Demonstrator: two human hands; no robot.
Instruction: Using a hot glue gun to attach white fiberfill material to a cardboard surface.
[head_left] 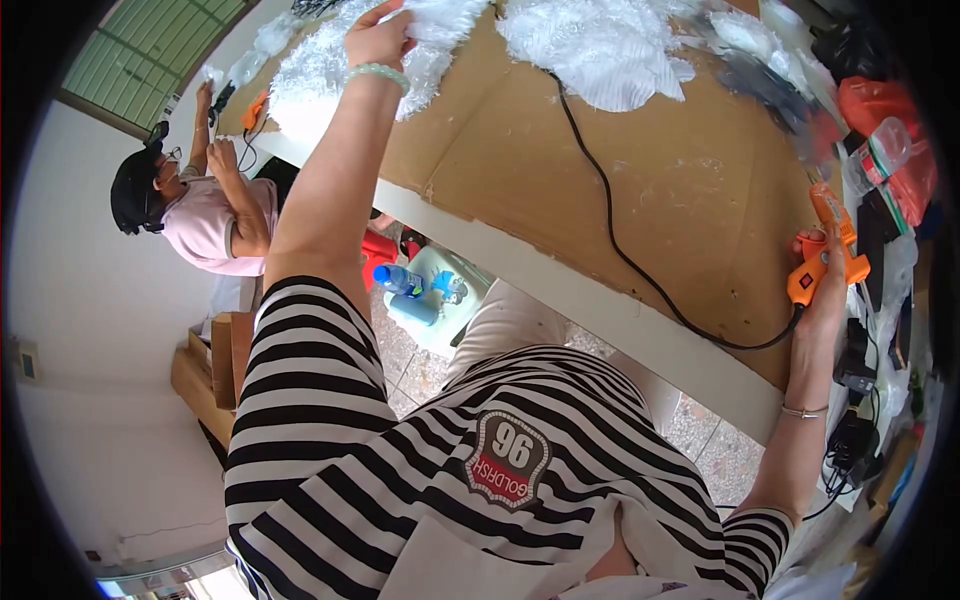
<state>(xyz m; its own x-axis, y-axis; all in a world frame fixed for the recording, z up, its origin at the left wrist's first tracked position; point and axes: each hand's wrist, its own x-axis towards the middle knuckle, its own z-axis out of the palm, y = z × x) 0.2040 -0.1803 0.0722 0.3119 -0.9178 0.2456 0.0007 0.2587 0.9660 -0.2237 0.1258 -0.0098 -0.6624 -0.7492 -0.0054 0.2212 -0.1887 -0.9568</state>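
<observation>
My right hand [824, 290], at the right end of the table, is wrapped round the handle of an orange corded glue gun [808, 278]. A black cord [607, 190] runs from it in a curve across the cardboard. My left hand [380, 42] reaches to the far side, its fingers closed at the edge of some white translucent frilly pieces [445, 25]; the fingertips are partly hidden. Beneath that wrist lies a white pile [310, 80] of similar pieces. A second white pile [605, 50] sits further right.
Brown cardboard [500, 150] covers the white-edged table [560, 285]. Red and clear plastic bags [880, 110] crowd the right side. At the left, a co-worker [215, 215] in a black cap sits near another orange tool [255, 110]. A blue-capped bottle [397, 278] rests on a stool [455, 320] below.
</observation>
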